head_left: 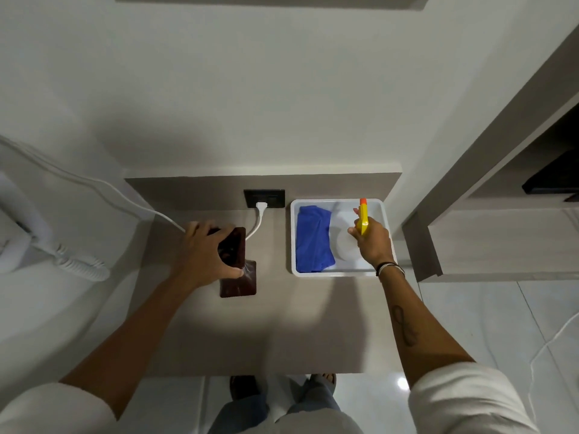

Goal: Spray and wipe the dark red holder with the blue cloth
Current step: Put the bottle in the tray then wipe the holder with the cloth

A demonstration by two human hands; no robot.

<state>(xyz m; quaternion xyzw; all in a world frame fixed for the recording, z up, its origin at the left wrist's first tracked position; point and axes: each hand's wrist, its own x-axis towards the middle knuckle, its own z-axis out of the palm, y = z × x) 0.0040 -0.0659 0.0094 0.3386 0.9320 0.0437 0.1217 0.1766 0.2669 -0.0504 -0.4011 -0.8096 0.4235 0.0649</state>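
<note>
The dark red holder [238, 277] stands on the grey table [282, 333], left of centre. My left hand [206, 252] grips it around its upper part, thumb on the near side. A white spray bottle [347, 247] with a yellow and orange trigger head stands inside the white tray [294, 233] at the right. My right hand [372, 242] is wrapped around the bottle's neck. The blue cloth [313, 239] lies crumpled in the left half of the tray, untouched.
A black wall socket [264, 198] with a white plug and cable sits behind the holder. At the far left hangs a white coiled-cord handset [78, 261]. A grey shelf unit [488, 214] juts in at the right. My feet show below the table's front edge.
</note>
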